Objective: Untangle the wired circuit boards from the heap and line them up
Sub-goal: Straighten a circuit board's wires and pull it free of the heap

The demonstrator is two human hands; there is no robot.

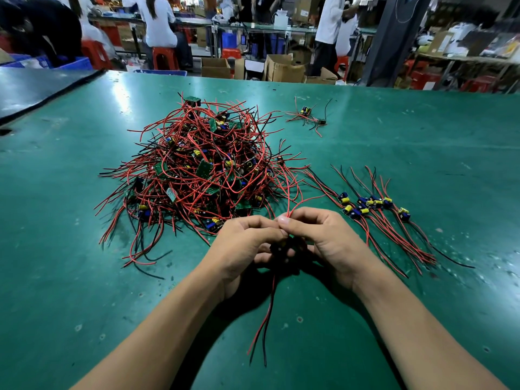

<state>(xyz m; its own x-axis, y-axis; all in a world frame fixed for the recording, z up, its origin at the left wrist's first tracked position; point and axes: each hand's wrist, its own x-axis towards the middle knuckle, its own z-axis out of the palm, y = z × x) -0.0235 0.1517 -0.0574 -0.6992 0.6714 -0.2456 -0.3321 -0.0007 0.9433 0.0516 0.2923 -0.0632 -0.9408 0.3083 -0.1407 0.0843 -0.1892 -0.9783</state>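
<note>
A big heap of small green circuit boards (197, 167) with tangled red and black wires lies in the middle of the green table (422, 136). In front of it, my left hand (247, 243) and my right hand (323, 237) meet and together hold one wired board (287, 246), mostly hidden between the fingers. My right thumb and fingers pinch its red wires, which run up toward the heap. More red and black wires (266, 319) hang down below my hands. To the right lies a row of lined-up boards (371, 205) with their wires trailing toward me.
Two stray wired boards (308, 115) lie further back on the table. A dark mat (33, 88) covers the far left corner. Beyond the table's far edge stand cardboard boxes (284, 67), red stools and several people at other benches.
</note>
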